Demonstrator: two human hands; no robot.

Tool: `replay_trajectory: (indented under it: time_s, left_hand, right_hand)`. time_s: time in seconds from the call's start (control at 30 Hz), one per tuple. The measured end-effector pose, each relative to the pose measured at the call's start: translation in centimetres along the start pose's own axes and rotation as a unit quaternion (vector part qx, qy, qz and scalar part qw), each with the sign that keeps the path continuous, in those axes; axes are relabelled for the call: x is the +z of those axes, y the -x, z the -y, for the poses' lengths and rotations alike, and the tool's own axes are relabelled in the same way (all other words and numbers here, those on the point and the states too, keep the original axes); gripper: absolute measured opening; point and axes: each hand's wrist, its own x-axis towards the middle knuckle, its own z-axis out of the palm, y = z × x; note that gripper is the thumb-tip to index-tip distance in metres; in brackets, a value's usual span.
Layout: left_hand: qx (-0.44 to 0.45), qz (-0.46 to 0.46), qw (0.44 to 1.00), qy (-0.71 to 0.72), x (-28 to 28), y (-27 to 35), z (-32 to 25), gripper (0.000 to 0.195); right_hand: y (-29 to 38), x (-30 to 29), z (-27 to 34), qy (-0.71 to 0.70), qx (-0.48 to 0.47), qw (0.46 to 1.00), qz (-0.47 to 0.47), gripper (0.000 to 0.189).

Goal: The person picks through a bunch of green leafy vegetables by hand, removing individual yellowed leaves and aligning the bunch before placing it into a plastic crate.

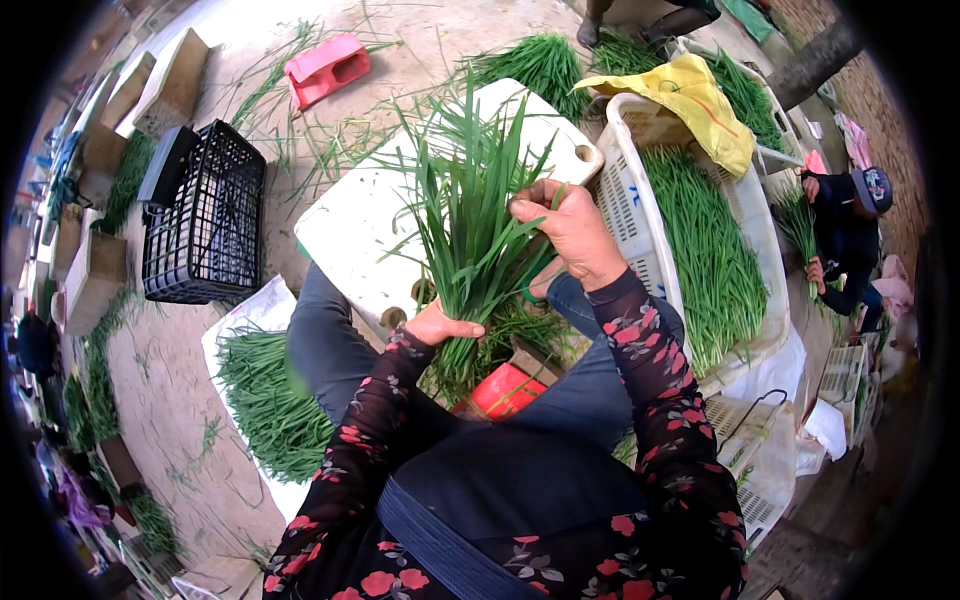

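My left hand [448,325] grips the lower stalks of an upright bunch of garlic chives [469,225], whose leaves fan out upward. At the bunch's right side, my right hand [574,231] has its thumb and fingers pinched together on a leaf blade. Behind the bunch lies a white board-like tabletop [352,217] with round holes, strewn with bits of leaf. Below my left hand, loose chive scraps [525,330] lie between my legs, by a red object [507,391] I cannot identify.
At right stands a white plastic crate [637,195] of chives, a yellow sack [686,101] over its rim. Chives [274,405] lie on a white sheet at left. Beyond are a black crate [206,225] and a pink plastic stool [328,69]. Another person [847,225] holds chives at far right.
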Motion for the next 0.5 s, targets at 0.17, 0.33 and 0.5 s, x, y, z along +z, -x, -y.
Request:
replay_trajectory:
  time_s: [0.17,0.33,0.5]
  left_hand:
    - [-0.011,0.006,1.0,0.018,-0.6,-0.3,-0.5,0.027]
    - [-0.006,-0.025,1.0,0.017,-0.4,0.1,-0.4,0.027]
    - [0.004,-0.032,0.999,-0.005,-0.4,-0.1,-0.7,0.032]
  right_hand:
    - [-0.5,-1.8,-1.3,-0.388,0.051,0.919,-0.057,0.013]
    - [1.2,-6.5,0.3,-0.363,-0.029,0.927,0.092,0.026]
    - [3.7,-7.7,-2.0,0.402,-0.09,0.909,-0.055,0.023]
